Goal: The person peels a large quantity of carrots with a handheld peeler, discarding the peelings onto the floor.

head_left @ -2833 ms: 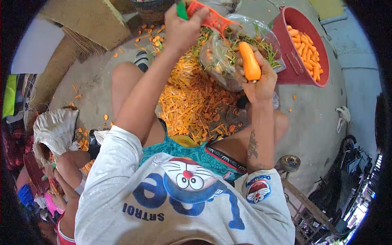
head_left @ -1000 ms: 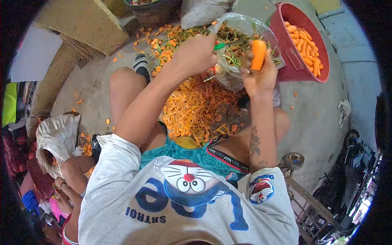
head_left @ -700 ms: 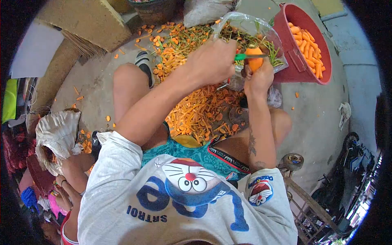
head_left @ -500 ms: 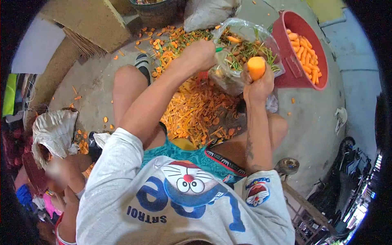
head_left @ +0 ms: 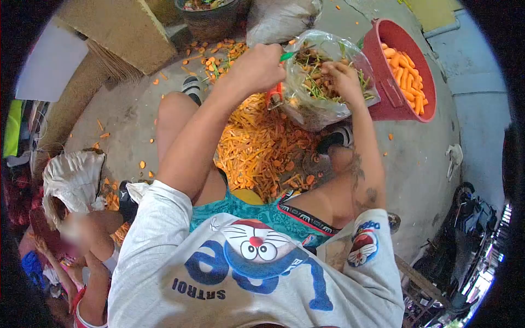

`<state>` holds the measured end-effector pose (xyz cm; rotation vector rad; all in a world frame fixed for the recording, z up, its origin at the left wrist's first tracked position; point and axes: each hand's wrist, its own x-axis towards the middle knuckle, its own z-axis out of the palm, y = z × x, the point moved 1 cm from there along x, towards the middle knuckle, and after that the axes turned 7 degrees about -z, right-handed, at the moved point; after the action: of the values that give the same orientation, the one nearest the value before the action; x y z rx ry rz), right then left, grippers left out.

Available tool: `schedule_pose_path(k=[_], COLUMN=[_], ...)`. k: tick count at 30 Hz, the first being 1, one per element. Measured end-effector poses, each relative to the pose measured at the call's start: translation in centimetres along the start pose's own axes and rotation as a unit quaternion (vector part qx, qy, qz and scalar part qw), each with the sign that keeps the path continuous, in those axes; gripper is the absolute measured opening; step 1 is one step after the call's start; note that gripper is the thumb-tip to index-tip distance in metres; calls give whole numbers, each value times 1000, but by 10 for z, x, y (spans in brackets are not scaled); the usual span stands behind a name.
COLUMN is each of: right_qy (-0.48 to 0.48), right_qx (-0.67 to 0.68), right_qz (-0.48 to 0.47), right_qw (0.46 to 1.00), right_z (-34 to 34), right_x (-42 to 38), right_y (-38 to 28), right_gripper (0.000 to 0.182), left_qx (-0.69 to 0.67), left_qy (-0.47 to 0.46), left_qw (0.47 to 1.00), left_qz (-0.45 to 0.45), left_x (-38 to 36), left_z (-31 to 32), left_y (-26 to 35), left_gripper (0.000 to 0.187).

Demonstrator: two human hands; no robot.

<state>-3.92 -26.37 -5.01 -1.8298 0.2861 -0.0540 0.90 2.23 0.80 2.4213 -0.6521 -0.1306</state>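
My left hand (head_left: 261,66) is closed round a tool with a green part (head_left: 287,56), beside the left rim of a clear plastic bag (head_left: 303,112). Carrots and green stems (head_left: 361,79) fill the bag. Inside its opening, my right hand (head_left: 343,82) reaches down among them; its fingertips are partly hidden and no carrot shows clearly in it. Right of the bag, a red tub (head_left: 377,68) holds peeled orange carrots (head_left: 406,76). A heap of orange peelings and slices (head_left: 254,145) lies between my legs.
A dark bucket (head_left: 206,19) and a pale sack (head_left: 279,19) stand at the top. Left are a board (head_left: 117,30), a broom (head_left: 112,63) and a white sack (head_left: 74,172). Another person's arm (head_left: 95,287) shows at lower left. Metal bars are at lower right.
The orange carrot is gone from my right hand, which has moved up into the bag. My left hand has shifted slightly left and up, still holding the tool.
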Motion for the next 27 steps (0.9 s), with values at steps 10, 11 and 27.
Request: schedule_pose_path(k=[10,11,27], right_qy=[-265,-402,-182], right_qx=[-620,-678,-338], right_qz=[-98,-123,82], right_qw=[731,603,920], right_z=[37,41,44], right_x=[75,85,83], right_y=[109,131,180], right_gripper=[29,30,59], left_qx=[2,4,14], left_qy=[-9,-11,5], left_qw=[1000,1000,1000], left_qz=[-17,-20,-9], left_x=[6,5,8], left_z=[-19,-19,-9], left_y=[-14,-16,-18], left_gripper=[30,30,34])
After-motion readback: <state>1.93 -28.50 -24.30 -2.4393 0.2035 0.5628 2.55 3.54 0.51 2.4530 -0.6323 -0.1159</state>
